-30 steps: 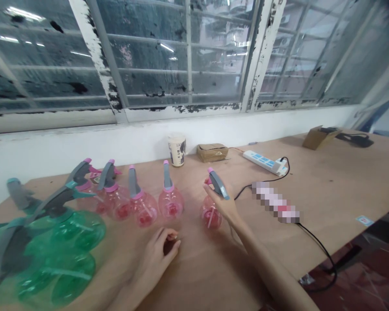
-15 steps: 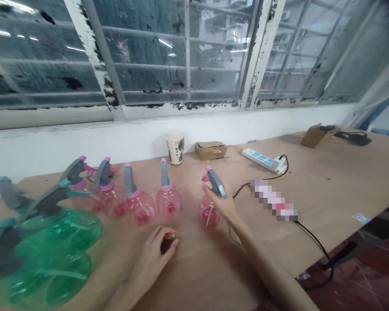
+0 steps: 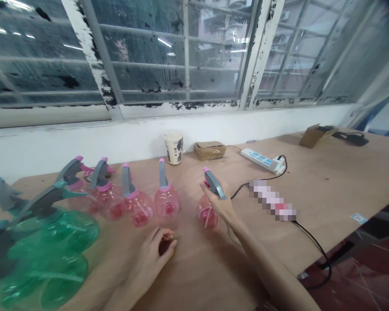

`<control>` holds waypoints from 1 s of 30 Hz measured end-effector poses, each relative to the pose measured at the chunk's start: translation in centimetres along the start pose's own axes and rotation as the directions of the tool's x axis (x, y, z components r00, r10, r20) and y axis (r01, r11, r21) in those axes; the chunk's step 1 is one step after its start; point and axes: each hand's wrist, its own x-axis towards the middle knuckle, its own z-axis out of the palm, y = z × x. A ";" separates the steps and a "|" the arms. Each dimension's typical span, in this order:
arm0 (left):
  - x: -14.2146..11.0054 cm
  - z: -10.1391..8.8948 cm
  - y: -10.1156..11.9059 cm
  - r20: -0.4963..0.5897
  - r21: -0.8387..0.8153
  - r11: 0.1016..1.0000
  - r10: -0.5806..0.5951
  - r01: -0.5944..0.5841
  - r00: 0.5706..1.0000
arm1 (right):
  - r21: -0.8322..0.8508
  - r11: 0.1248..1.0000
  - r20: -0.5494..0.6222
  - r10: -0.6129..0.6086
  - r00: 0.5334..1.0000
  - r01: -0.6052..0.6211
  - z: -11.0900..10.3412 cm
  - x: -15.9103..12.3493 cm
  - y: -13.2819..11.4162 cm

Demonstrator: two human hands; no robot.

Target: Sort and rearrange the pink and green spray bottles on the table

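Observation:
My right hand (image 3: 222,203) is wrapped round the neck of a pink spray bottle (image 3: 207,214), just under its grey head. The bottle stands upright on the table, and part of its neck is hidden by my fingers. My left hand (image 3: 156,250) rests on the tabletop with loosely curled fingers, the thumb apart from them and nothing visible between. Nearest to it stands another pink spray bottle (image 3: 167,203) with a grey-and-pink head. More pink spray bottles (image 3: 138,209) line up to the left. Several green spray bottles (image 3: 69,229) with grey-and-teal heads crowd the near left.
A paper cup (image 3: 174,150) and a brown cardboard box (image 3: 210,151) stand by the wall. To the right lie a white power strip (image 3: 262,160), a blurred-out pink object (image 3: 274,201) and black cables. An open carton (image 3: 314,136) sits at far right. Windows rise behind.
My right hand keeps its hold on the spray bottle, its fingers settling slightly closer round the neck. The left hand stays in place. The whole view has shifted slightly.

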 end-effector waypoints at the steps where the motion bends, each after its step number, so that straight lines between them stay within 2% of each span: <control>1: 0.0 0.0 0.0 -0.002 -0.001 1.000 0.001 -0.001 1.000 | 0.001 1.000 0.005 0.006 1.000 -0.006 0.0 0.0 0.0; 13: 0.0 -0.2 0.4 0.019 -0.021 1.000 -0.020 0.020 1.000 | 0.074 0.997 -0.014 -0.021 1.000 0.022 0.0 -0.3 0.3; 18: 0.0 -0.1 0.2 0.019 -0.012 1.000 -0.020 0.020 1.000 | 0.092 0.995 0.013 -0.026 1.000 0.024 -0.2 -0.4 0.5; 30: -0.1 -0.2 0.3 0.001 -0.023 1.000 -0.013 0.013 1.000 | 0.065 0.998 0.040 -0.030 0.999 0.027 -0.4 -0.3 0.3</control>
